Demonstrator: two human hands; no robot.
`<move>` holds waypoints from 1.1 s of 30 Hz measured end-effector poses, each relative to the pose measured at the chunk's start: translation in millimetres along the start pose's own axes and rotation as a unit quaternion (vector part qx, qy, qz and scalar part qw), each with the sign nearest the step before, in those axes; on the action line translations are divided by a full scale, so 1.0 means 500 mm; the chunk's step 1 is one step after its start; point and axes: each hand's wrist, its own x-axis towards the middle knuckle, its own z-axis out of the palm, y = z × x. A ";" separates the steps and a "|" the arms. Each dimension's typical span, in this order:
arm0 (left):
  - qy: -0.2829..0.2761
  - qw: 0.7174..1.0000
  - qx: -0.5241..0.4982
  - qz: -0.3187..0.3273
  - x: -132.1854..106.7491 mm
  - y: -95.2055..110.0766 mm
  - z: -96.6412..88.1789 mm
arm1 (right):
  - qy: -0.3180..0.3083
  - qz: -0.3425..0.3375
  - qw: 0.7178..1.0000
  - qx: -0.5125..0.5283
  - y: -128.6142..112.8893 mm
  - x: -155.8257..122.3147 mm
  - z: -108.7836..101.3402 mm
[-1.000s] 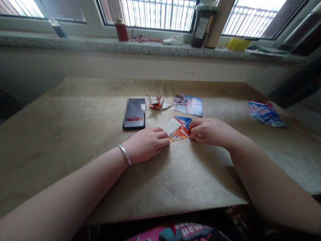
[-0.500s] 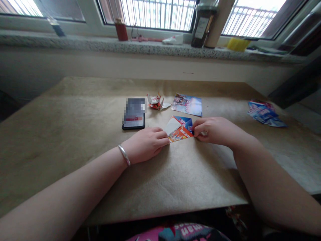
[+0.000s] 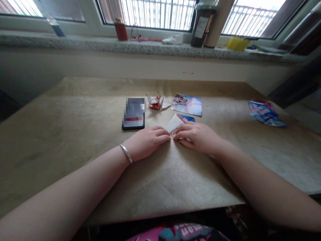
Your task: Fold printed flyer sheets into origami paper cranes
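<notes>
**Right hand [image 3: 198, 137] pinches folded printed paper [image 3: 177, 124]**

Its grip is almost shut on the paper, which lies on the worktop [image 3: 75, 117] near a smartphone [image 3: 133, 113]. The left hand's [image 3: 147, 140] closed fingers touch the paper's edge; any hold cannot be told.

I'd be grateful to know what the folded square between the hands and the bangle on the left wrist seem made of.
The folded square looks like glossy printed paper: crisp creases, white back beside bright print. The bangle looks like polished silver-coloured metal, from its pale shine, though which metal is unclear.
</notes>
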 end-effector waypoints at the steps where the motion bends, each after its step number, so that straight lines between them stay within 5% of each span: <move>1: 0.003 1.000 0.001 0.003 0.001 -0.001 0.001 | 0.005 -0.002 1.000 -0.001 -0.002 0.003 0.004; 17: -0.041 0.995 0.091 0.002 0.012 0.013 -0.022 | 0.032 -0.005 0.998 -0.044 -0.019 0.020 0.013; 33: -0.061 0.995 0.071 0.017 0.004 0.009 -0.039 | 0.038 -0.012 0.999 -0.032 -0.014 0.017 0.018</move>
